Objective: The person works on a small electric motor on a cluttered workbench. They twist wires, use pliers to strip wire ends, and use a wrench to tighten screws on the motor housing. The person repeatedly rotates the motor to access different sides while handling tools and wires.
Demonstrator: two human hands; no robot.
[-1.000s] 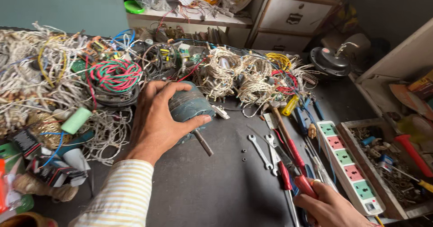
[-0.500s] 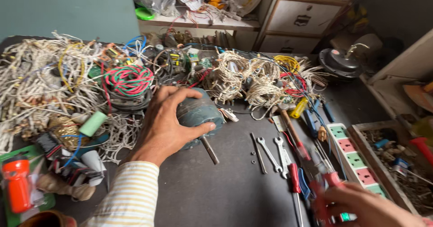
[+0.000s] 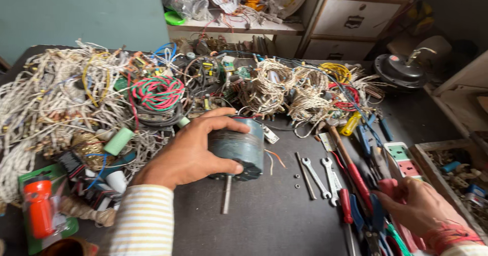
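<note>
A dark workbench (image 3: 274, 220) fills the frame, heaped along its upper half with tangled wire coils (image 3: 152, 93). At centre, the left hand (image 3: 190, 152) wraps spread fingers over a grey-green motor (image 3: 239, 149) lying on the bench, its shaft pointing toward the lower edge. At lower right, the right hand (image 3: 417, 205) rests among screwdrivers (image 3: 351, 210), seemingly closed around a red handle, just right of two spanners (image 3: 320, 174).

Grey-green motor (image 3: 243, 146), red-and-green wire coil (image 3: 156, 92), yellow-striped white sleeve (image 3: 144, 220), orange torch (image 3: 38, 206), red-handled screwdriver (image 3: 345, 205)
</note>
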